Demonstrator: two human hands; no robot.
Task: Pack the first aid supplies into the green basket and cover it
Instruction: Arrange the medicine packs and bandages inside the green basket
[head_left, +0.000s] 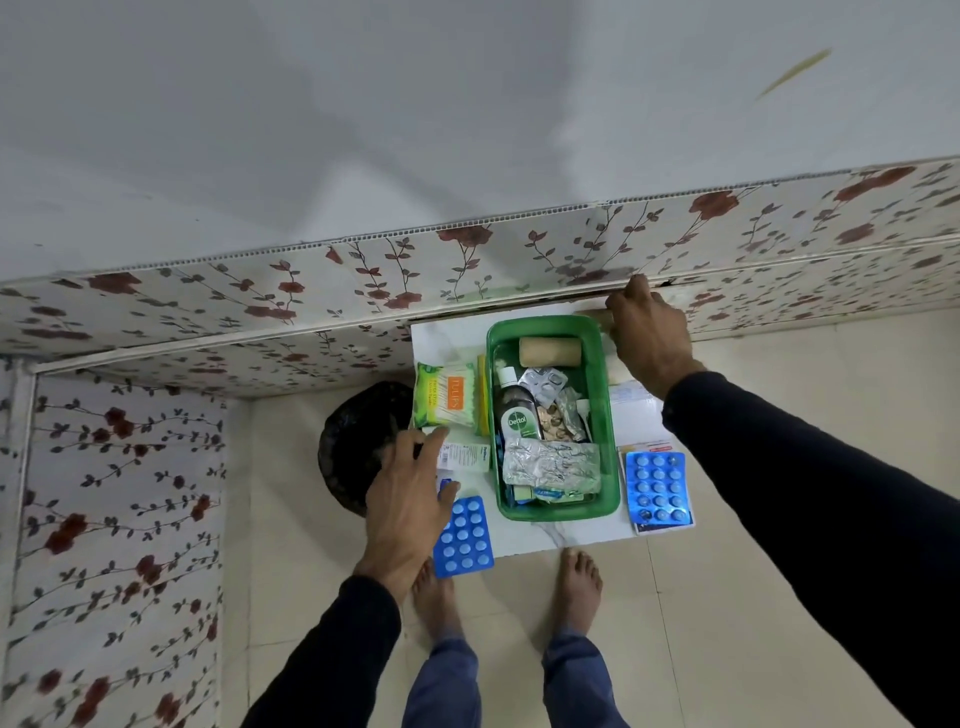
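Observation:
The green basket (611, 415) stands on a small white table (447, 338). Inside it lie a Dettol bottle (517, 415), a beige bandage roll (549, 352) and several foil pill strips (550, 462). My left hand (405, 499) hovers with spread fingers over a small white medicine box (467, 457), left of the basket. My right hand (649, 332) is curled over a beige roll (597, 318) at the basket's far right corner. A blue blister pack (464, 538) lies at the front left, another blue blister pack (658, 486) at the right.
A packet of cotton buds (445, 396) lies left of the basket. White papers (636, 402) sit under my right forearm. A dark round bin (358, 441) stands on the floor left of the table. Floral panels line the wall behind. My bare feet are under the table's front edge.

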